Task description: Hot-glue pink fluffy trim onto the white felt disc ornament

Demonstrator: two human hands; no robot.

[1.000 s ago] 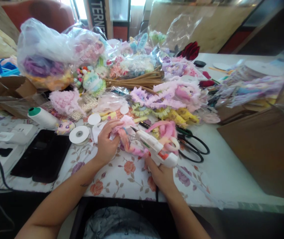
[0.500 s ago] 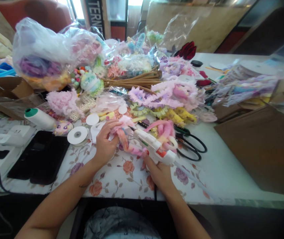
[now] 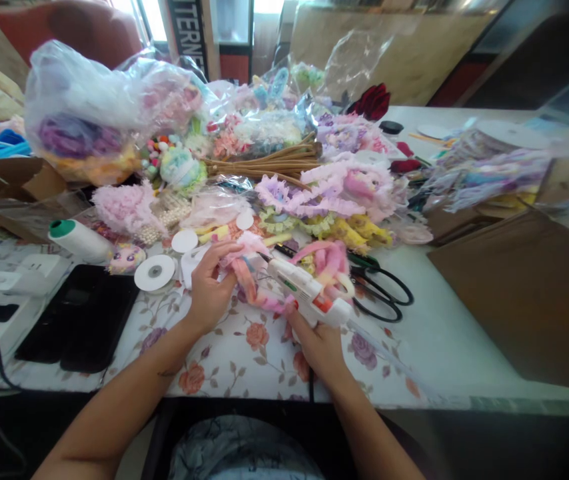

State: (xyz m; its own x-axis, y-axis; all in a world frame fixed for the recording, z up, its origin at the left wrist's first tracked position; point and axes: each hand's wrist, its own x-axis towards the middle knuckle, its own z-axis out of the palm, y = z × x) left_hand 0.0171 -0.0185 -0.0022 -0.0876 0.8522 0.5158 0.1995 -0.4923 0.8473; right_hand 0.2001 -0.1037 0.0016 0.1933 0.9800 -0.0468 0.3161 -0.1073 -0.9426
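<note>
My left hand (image 3: 213, 287) is closed on a fluffy pink piece (image 3: 250, 244), its fingers bent over the left side. From that piece a pink-and-orange ribbon (image 3: 259, 293) hangs down and runs across to my right thumb. My right hand (image 3: 319, 347) grips a white glue gun (image 3: 304, 287) by its handle, with a clear glue stick sticking out of the back. The gun's dark nozzle points left, close to the fluffy piece; whether it touches I cannot tell. Behind the gun lie curled pink ribbons (image 3: 332, 260) and black-handled scissors (image 3: 384, 293).
A white ribbon spool (image 3: 168, 273), a thread cone (image 3: 82, 240) and a dark phone (image 3: 77, 317) lie to the left. Bagged trims and brown stems (image 3: 264, 163) are heaped along the back. On the right stands a brown cardboard box (image 3: 524, 287).
</note>
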